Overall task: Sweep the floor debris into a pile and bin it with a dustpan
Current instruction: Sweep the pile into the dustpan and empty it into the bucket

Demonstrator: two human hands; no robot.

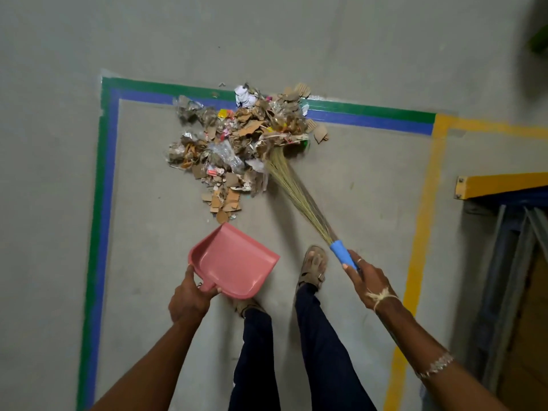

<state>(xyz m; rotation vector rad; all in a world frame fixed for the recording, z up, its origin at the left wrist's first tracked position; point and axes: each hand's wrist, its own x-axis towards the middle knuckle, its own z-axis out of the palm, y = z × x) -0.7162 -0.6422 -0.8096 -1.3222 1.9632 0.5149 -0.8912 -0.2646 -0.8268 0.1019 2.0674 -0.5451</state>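
A pile of debris [237, 143], mostly torn cardboard, plastic wrap and paper scraps, lies on the grey concrete floor ahead of me. My left hand [189, 295] grips the handle of a pink dustpan [234, 259], held just above the floor with its mouth pointing toward the pile's near edge. My right hand [367, 280] holds a grass broom [293, 185] by its blue handle. The broom's bristle tips rest against the right side of the pile.
Green and blue floor tape [103, 179] frames the pile at the left and back; yellow tape [421, 221] runs at the right. A yellow and blue metal rack [504, 221] stands at the right edge. My sandalled feet [314, 268] are just behind the dustpan.
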